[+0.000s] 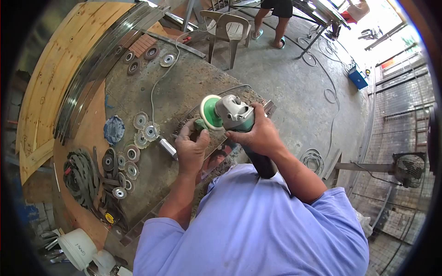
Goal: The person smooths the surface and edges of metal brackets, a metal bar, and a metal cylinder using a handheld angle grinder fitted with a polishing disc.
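My right hand (258, 134) is wrapped round an angle grinder (236, 112) with a grey metal head and a dark body. A green disc with a pale rim (212, 112) is fitted to the grinder and faces left. In my left hand (192, 146) is a small green block (200, 124), pinched between thumb and fingers at the disc's left edge. Whether the block touches the disc I cannot tell. Below and left of my left hand, a silver metal piece (166, 148) lies on the worktable (184, 73).
Several abrasive discs (131, 169) and a heap of dark belts (80, 178) lie on the left. Beyond the table stand a plastic chair (228, 30) and a person (276, 20). A fan (409, 169) is at right, a white bucket (77, 248) at lower left.
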